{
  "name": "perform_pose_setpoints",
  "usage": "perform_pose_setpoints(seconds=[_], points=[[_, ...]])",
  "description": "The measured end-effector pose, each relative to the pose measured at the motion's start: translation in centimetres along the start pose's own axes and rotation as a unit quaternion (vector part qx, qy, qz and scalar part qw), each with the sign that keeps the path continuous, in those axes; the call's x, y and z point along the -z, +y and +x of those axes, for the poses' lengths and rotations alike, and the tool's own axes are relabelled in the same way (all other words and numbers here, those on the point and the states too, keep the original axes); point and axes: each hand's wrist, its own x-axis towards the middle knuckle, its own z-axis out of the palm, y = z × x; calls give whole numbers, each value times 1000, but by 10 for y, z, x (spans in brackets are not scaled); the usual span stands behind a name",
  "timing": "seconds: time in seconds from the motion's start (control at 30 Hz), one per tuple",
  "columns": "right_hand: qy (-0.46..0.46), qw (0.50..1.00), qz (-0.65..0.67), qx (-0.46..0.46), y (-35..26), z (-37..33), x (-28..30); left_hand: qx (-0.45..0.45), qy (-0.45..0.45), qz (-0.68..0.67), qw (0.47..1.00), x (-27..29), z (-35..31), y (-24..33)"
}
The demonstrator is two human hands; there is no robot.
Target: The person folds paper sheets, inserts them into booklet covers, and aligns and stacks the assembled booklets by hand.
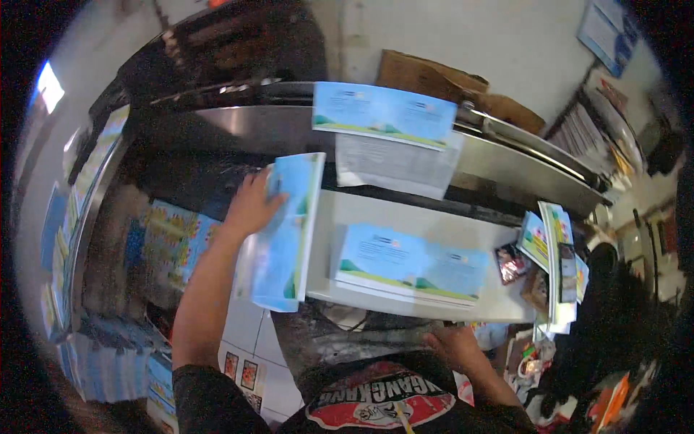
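Note:
At the left end of the white table (329,286), my left hand (253,206) grips a stack of light blue printed sheets (278,253). The stack is tilted, with its white edges facing right, and my thumb lies over its blue face. A second stack of light blue printed sheets (416,264) lies flat on the table, to the right of the held one. By the table's front edge, close to my body, is my right hand (457,349). Its fingers are blurred and partly hidden at the edge, so whether they hold anything is unclear.
Behind the table, a blue printed sheet (383,112) and a grey printed paper (397,165) lean on a metal bar (506,155). Upright booklets (557,264) and a small dark packet (510,262) sit at right. Several paper stacks (108,362) stand lower left.

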Motion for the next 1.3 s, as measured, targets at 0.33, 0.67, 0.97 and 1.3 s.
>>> perform_pose_setpoints(seconds=[0.33,0.67,0.97,1.3], points=[[74,810,564,140,-5,24,64,-38,9,-9,999,-20,-8,2],[-17,413,896,164,-13,29,60,-108,65,-17,992,18,-63,51],[61,493,861,110,-20,34,47,-92,80,-72,990,32,-118,77],[254,967,1,-18,40,-13,-84,-171,145,-157,962,27,-198,97]])
